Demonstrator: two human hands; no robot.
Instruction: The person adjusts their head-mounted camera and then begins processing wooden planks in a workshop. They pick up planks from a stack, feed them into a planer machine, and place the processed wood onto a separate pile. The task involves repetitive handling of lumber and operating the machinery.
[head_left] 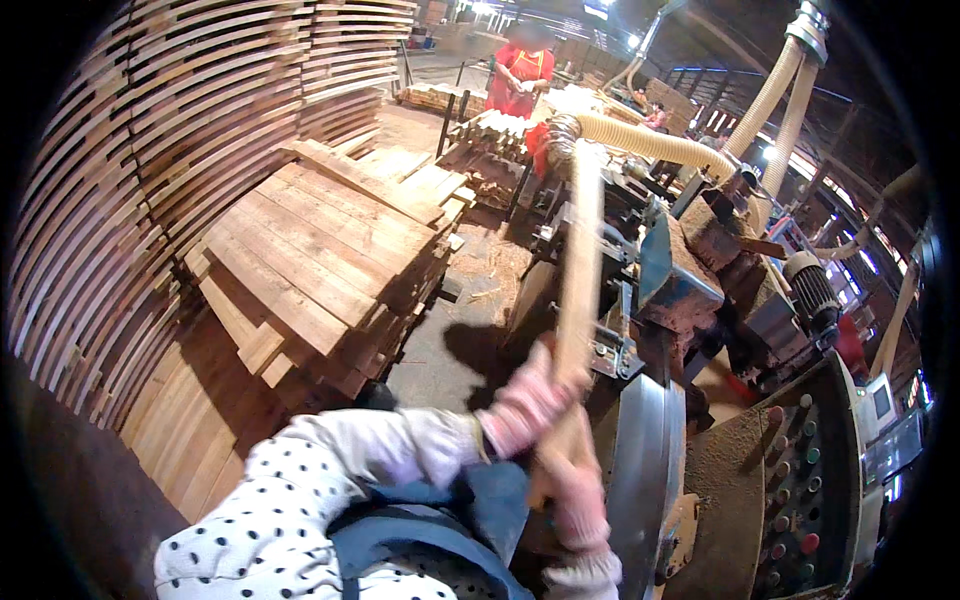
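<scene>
A long, narrow wooden board (580, 270) slants away from me over the near side of a woodworking machine (680, 265), slightly blurred by motion. My left hand (532, 398), in a pinkish work glove, is closed around the board's lower part. Nearer to my body, my right hand (578, 497), gloved alike, grips the board close to its near end; some of its fingers are blurred. A smooth metal rail (640, 460) of the machine runs just right of my right hand. The board's far end reaches up by a ribbed hose (650, 138).
A stack of boards (310, 250) stands left, before a tall wall of stacked slats (220, 90). At right is a control panel (805, 490) with coloured buttons, near a motor (808, 285). Beyond the machine stands a person in red (520, 80). Sawdust dots the floor (485, 265).
</scene>
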